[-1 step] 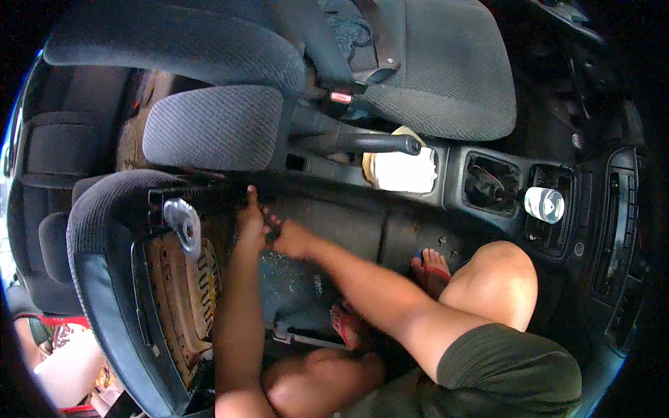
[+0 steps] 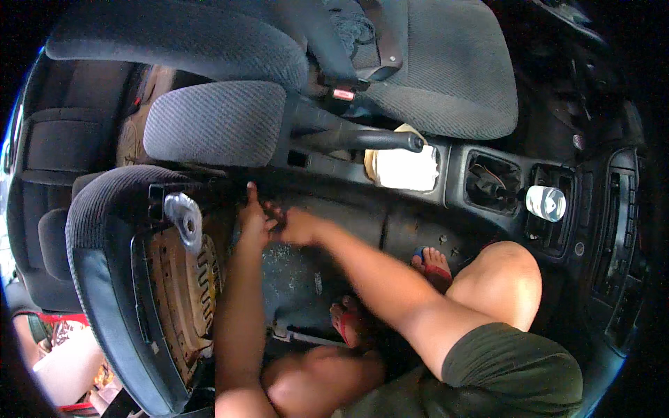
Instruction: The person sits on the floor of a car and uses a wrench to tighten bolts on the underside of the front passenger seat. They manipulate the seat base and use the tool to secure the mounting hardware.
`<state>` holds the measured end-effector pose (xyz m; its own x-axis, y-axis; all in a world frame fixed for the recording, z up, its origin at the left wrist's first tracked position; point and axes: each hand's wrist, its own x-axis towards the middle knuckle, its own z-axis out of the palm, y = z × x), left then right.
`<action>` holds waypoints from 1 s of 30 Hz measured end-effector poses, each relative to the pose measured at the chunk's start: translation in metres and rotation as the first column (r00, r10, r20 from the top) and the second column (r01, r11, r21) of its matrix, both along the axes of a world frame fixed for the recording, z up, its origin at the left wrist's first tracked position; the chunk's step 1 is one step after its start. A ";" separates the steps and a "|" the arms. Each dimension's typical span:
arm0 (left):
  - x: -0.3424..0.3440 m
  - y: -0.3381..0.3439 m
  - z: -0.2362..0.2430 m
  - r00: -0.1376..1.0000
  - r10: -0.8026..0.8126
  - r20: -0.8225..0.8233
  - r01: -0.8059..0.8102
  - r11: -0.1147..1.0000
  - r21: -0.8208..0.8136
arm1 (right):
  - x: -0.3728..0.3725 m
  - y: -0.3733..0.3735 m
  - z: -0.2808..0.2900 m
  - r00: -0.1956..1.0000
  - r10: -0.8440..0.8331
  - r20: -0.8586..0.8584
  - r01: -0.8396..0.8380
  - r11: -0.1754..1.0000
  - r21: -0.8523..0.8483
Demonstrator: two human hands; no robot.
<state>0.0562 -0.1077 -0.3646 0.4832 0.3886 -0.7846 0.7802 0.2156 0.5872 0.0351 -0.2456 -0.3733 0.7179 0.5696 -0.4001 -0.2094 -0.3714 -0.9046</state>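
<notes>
My left hand [image 2: 254, 214] is low in the gap between the tipped seat [image 2: 87, 251] and the centre console [image 2: 334, 167]. One of its fingers stretches toward the console while the others bend inward. Close against it, my right hand [image 2: 300, 227] has its fingers curled. Something small and dark seems to lie between the two hands, too shaded to name. Both hands are just above the dark car floor [image 2: 293, 268]. The seat's underside, with rusty metal and springs [image 2: 207, 285], faces my left forearm, and a grey metal bracket [image 2: 185, 219] stands out from it.
Beyond the console is the other front seat [image 2: 446, 70], with a red-buttoned belt buckle [image 2: 343, 94]. The console carries a handbrake lever [image 2: 376, 141], a white stack [image 2: 406, 169] and a clear-lidded container [image 2: 546, 203]. My sandalled feet [image 2: 433, 265] rest on the floor. An armrest [image 2: 216, 125] is above my hands.
My right hand has shifted slightly up toward the console, closer around my left fingers. The left hand stays nearly in place. The whole view has shifted very slightly.
</notes>
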 end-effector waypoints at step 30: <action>0.010 -0.005 -0.002 0.989 0.084 0.118 -0.042 0.946 -0.320 | 0.037 -0.037 -0.001 0.999 -0.037 0.035 0.027 0.967 0.254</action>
